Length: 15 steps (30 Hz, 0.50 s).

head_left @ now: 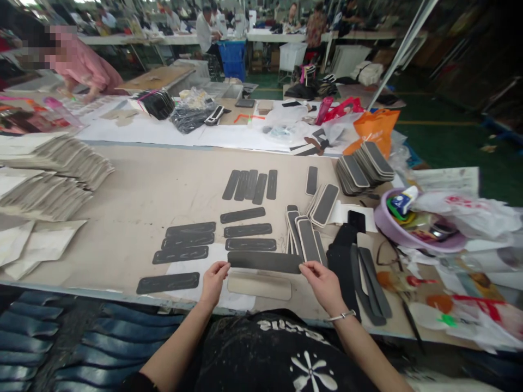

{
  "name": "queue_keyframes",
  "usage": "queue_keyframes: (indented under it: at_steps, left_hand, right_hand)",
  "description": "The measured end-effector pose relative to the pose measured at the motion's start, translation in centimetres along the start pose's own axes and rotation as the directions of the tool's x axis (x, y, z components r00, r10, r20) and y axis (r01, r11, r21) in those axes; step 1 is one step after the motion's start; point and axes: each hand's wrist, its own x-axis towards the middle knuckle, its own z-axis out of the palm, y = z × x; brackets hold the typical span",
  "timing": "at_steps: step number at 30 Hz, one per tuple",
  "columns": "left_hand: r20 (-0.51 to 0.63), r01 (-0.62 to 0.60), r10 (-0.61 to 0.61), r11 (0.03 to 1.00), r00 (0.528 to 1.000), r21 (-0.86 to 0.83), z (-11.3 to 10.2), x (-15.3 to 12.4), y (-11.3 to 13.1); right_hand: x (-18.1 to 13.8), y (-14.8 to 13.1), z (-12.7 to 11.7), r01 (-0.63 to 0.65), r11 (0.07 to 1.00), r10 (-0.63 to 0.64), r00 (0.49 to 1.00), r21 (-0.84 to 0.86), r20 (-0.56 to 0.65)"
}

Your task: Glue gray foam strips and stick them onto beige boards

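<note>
Stretched between my two hands is a dark grey strip. My left hand pinches its left end, and my right hand pinches the right end. Just below it, on the table, lies a pale beige rounded piece on a white sheet. Several dark rounded strips with adhesive-like marks lie about, one left of my left hand and another just beyond the held strip. Close to my right hand leans a pile of grey pieces with pale edges.
Stacked pale sheets cover the table's left side. At right are more stacked grey pieces, a phone, dark strips and a purple basin of odds and ends. A person in pink works at the far left.
</note>
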Motion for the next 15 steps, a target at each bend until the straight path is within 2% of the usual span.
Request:
queue_keyframes:
  at_steps: [4, 8, 11, 15]
  left_hand:
    - [0.024, 0.019, -0.026, 0.965, 0.999, 0.262, -2.0, -0.5, -2.8]
    - [0.044, 0.053, -0.080, 0.895, 0.996, 0.443, -2.4, -0.7, -5.5]
    - [0.048, 0.075, -0.118, 0.844, 0.992, 0.532, -2.4, -0.2, -6.8]
    - [0.068, 0.079, -0.156, 0.774, 0.985, 0.629, -2.5, 1.0, -8.0]
  right_hand:
    - [-0.5, 6.7, 2.9, -0.113, 0.993, 0.117, 0.988, -0.046, 0.097]
    - [-1.7, 11.9, 5.7, -0.219, 0.973, 0.229, 0.959, -0.076, 0.166]
    - [-2.0, 14.1, 6.8, -0.276, 0.951, 0.298, 0.938, -0.136, 0.179]
    - [-1.5, 15.1, 7.3, -0.320, 0.918, 0.365, 0.913, -0.233, 0.182]
